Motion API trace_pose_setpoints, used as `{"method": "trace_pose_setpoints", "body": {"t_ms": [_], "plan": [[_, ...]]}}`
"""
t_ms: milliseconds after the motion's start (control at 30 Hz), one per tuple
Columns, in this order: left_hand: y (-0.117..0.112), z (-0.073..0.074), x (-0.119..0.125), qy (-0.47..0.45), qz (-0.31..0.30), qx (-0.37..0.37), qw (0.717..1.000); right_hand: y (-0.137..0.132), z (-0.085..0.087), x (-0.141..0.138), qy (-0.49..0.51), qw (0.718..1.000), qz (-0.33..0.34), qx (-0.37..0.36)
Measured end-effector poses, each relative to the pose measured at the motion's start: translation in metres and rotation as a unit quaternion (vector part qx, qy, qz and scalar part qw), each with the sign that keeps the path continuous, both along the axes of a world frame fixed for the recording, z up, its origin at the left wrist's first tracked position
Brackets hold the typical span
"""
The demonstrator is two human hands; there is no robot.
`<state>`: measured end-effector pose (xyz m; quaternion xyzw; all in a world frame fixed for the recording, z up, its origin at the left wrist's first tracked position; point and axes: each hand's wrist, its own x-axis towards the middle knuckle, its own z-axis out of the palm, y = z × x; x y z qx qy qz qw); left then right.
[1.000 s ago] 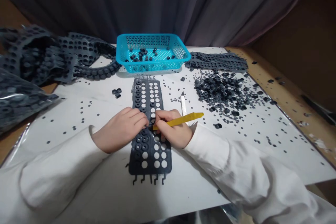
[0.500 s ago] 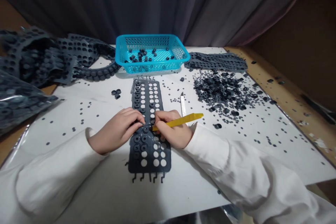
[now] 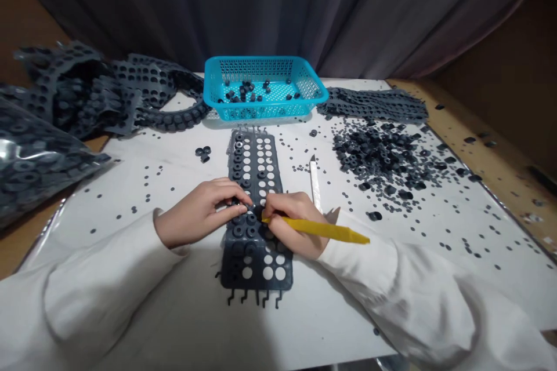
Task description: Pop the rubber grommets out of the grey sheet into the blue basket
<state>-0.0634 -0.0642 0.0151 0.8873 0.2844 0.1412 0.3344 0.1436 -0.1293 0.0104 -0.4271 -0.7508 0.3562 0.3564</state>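
Note:
A dark rubber sheet [image 3: 257,278] with rows of round holes and ring-shaped parts lies lengthwise before me, bent up slightly near its middle. My left hand [image 3: 204,208] pinches it with thumb and fingertips from the left side; the exact grip point is partly hidden. In my right hand [image 3: 298,225] is a slim yellow tool [image 3: 331,231], held like a pen. Its tip meets the sheet close to my left fingertips and is covered by my fingers. A white-handled craft knife [image 3: 315,185] lies just beyond my right hand.
At the back stands a blue basket [image 3: 265,110] holding some small black parts. Right of it are stacked perforated sheets [image 3: 374,104] and a heap of black rubber scraps [image 3: 378,151]. On the left lie more sheets [image 3: 148,78] and a clear bag of parts [image 3: 30,168]. Three loose rings [image 3: 202,153] sit nearby.
The view has shifted, so everything appears farther right. The yellow tool has swung, its outer end now pointing lower and nearer me. My left fingertips reach farther across the sheet, which looks more bent.

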Motion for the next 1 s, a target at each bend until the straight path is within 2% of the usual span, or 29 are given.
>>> {"method": "trace_pose_setpoints", "body": {"t_ms": [167,600,800,1000], "plan": [[0.0008,0.0006,0.0015,-0.023,-0.005,-0.009,1.0,-0.004,0.0004,0.0003,-0.05,0.996,0.018,0.07],[0.0014,0.0006,0.0013,-0.031,-0.023,-0.003,0.999,-0.0068,0.0012,0.0012,-0.065,0.99,0.043,0.115],[0.001,0.0025,0.0023,-0.013,-0.056,0.018,0.998,-0.0068,0.002,0.0003,-0.069,0.985,0.064,0.143],[0.0007,0.0028,0.0032,-0.014,-0.039,0.007,0.999,-0.0061,0.0007,0.0006,-0.071,0.983,0.084,0.147]]}}
